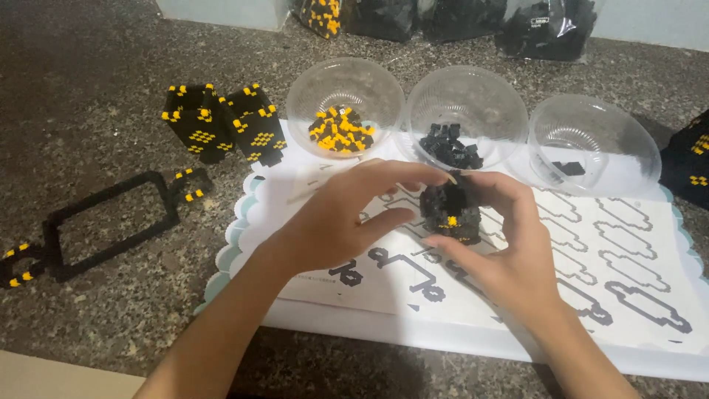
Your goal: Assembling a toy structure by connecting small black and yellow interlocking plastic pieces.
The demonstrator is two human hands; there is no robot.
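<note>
both hands close on the small black brick cluster (450,210), which we hold just above the instruction sheet (628,251). our left hand (336,218) has its grip pinched shut, index finger laid over the cluster's top and thumb pressing its near side. our right hand (509,251) cups it from the other side, fingers curled round the top and thumb underneath, so that grip is shut on it too. one yellow stud shows on the cluster's front.

judging how far along we are: two black towers with yellow patches (221,122) stand finished to the left, and a black rectangular frame (111,222) lies flat on the tabletop (88,74) beside them. the cluster in hand looks only partly built. the bowl of yellow pieces (343,103) holds a good heap, the middle bowl (465,111) a smaller pile of black bricks, and the right bowl (594,137) only a few, so we reckon plenty of assembly remains.
</note>
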